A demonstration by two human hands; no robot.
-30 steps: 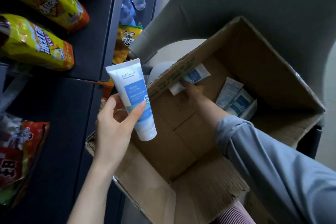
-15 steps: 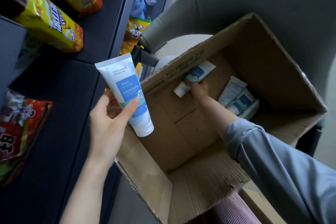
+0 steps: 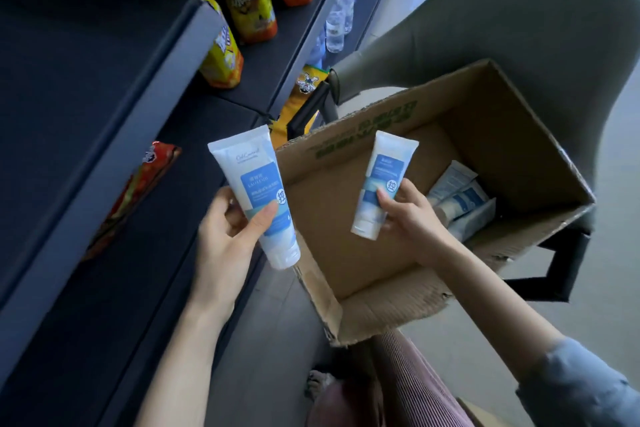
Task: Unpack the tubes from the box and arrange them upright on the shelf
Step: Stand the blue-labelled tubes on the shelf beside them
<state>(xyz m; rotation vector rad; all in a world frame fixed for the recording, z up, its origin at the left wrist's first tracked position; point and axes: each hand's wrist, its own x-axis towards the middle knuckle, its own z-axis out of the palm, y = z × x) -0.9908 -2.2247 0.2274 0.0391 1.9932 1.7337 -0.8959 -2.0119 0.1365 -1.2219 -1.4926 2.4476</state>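
Two white-and-blue tubes (image 3: 254,198) (image 3: 382,184) cap-down above open cardboard box (image 3: 519,135).

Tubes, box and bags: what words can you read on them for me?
"Oil Control": top of the white-and-blue plastic tube in the left hand.
"控", circled: on that tube and on the second white-and-blue plastic tube in the right hand.
Blue label lines on both tubes: too small to read.
Green print on the brown cardboard box: blurred.
Print on the yellow snack packs and the red snack bag: blurred.
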